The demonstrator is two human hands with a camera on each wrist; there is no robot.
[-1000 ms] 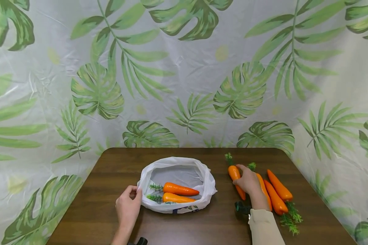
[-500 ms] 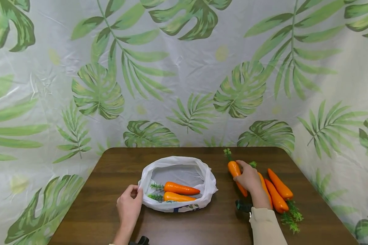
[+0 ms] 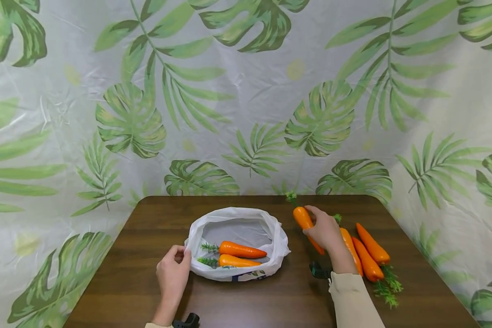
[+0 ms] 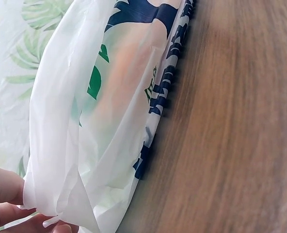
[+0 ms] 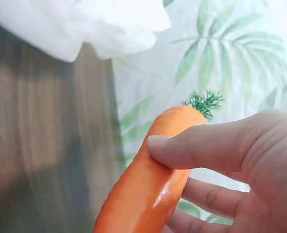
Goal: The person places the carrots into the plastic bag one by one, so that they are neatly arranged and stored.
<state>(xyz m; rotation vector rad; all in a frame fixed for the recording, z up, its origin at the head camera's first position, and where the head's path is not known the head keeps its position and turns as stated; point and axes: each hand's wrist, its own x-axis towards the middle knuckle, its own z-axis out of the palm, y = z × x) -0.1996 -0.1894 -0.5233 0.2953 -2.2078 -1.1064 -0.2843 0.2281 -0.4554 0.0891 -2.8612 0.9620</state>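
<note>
Gripping one orange carrot [image 3: 303,217] in the right hand [image 3: 327,231], toward the far right part of the worktop [image 3: 250,303]; opened only to the carrot's thickness, with thumb [image 5: 197,145] pressed on one side and fingers [image 5: 216,195] round behind. Slanted, with leafy top [image 3: 291,197] pointing away from the person and narrow tip back toward the wrist. Near the white plastic bag [image 3: 280,243], just off to the right, apart from it. Hard to tell: tip clear of the worktop or brushing it.

Pinching the left edge of that bag with the left hand [image 3: 173,272]; nearly closed, with only thin film in the grip. Holding inside the wide-mouthed bag two more carrots [image 3: 243,250] [image 3: 237,261], side by side, tops to the left, the nearer partly hidden by the front wall. Separated from those two, on the held carrot's side, by the bag's right rim. Printed dark blue and green on the near wall, with faint orange showing through in the left wrist view.

Flanked at the right by three loose carrots [image 3: 351,249] [image 3: 367,260] [image 3: 372,243], the leftmost partly covered by the right forearm. Backed by a leaf-printed sheet [image 3: 246,91].
</note>
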